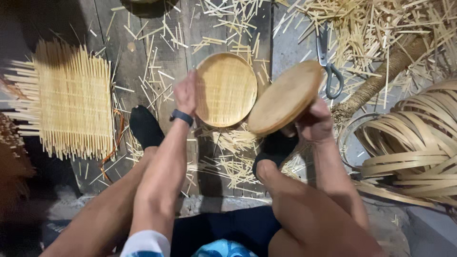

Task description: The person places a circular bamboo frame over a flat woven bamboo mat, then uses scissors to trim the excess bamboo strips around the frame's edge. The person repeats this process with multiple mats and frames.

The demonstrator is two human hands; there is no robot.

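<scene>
My left hand (185,94) grips the left rim of a round woven bamboo tray (226,89), held up with its hollow side facing me. A dark band sits on that wrist. My right hand (314,121) holds a round wooden disc-shaped mould (284,97) from below, tilted, its edge close to the tray's right rim. Both are held above my feet in black socks (145,126).
A square woven bamboo mat (71,100) with loose ends lies at the left. Scissors (327,62) lie on the wooden floor among scattered bamboo offcuts (371,28). Coils of flat bamboo strips (419,138) and a rope-wrapped stick (381,76) are at the right.
</scene>
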